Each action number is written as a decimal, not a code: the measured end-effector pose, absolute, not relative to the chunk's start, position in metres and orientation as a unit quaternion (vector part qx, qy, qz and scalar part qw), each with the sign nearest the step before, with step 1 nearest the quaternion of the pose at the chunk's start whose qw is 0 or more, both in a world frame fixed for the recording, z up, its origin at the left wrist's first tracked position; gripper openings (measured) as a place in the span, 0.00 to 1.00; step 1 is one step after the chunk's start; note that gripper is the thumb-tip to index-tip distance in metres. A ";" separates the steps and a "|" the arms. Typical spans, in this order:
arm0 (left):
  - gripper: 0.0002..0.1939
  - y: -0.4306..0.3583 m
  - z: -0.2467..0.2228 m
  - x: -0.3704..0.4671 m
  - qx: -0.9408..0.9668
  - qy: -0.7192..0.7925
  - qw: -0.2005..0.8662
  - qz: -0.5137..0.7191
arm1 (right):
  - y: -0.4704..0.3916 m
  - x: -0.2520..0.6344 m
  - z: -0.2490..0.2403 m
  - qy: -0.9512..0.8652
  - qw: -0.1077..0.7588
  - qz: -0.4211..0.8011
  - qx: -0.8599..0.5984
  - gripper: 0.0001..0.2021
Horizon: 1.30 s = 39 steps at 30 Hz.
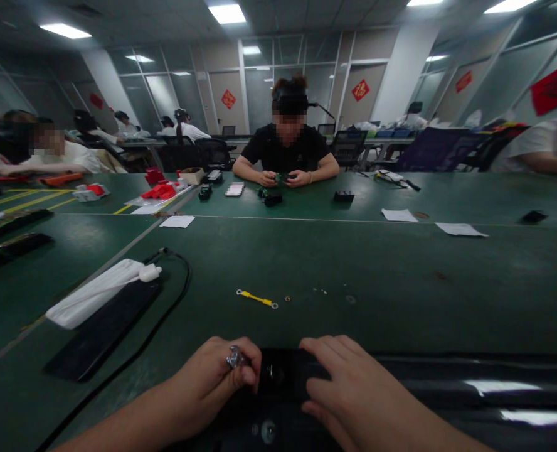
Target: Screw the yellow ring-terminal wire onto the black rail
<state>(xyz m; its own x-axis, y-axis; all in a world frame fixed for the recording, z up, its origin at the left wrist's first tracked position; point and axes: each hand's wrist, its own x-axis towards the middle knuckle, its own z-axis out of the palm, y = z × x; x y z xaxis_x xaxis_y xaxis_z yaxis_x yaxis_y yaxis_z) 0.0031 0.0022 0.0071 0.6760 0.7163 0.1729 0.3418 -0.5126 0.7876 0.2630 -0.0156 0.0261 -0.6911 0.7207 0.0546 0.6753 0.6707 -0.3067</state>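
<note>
The glossy black case [448,402] lies on the near side of the worktop [401,276], running off to the right, with both hands over its left part. The left hand [224,380] is at the case's left end, fingers curled in and thumb folded close; whether it pinches something or merely rests there, I cannot tell. A silvery piece [236,356] sits on its fingers, perhaps a ring, perhaps a small metal part. The right hand [342,380] lies unclenched across the case, fingers loosely spread over the far edge, grasping nothing that shows. Between the hands, a round fitting [275,373] is visible on the case.

Beyond the case lies a yellow strap [256,299] with an eyelet at each end, and just right of it a tiny washer [287,299]. To the case's left are a white power strip [97,295], a dark slab [102,333] beside it and a black cable [184,282].

The washer seems the likeliest loss: a careless sweep beyond the case could flick it away unnoticed. The shiny shell looks slippery, so uneven pressure from the right hand might skid or turn the case. The left forearm, near the cable, could snag it if drawn outward, dragging the strip along.
</note>
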 end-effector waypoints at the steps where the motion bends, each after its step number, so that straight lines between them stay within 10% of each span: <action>1: 0.13 0.002 0.008 0.003 0.835 0.321 0.375 0.245 | -0.016 0.263 0.026 -0.910 0.086 0.132 -0.383 0.06; 39: 0.13 0.002 0.008 0.003 0.838 0.317 0.372 0.243 | -0.014 0.262 0.025 -0.911 0.095 0.128 -0.382 0.06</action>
<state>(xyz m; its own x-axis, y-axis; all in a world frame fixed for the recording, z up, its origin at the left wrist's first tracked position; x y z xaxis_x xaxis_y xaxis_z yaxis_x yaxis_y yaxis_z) 0.0030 0.0023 0.0084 0.6814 0.7116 0.1712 0.3509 -0.5229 0.7768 0.2624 -0.0143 0.0255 -0.6909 0.7190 0.0751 0.6708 0.6763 -0.3045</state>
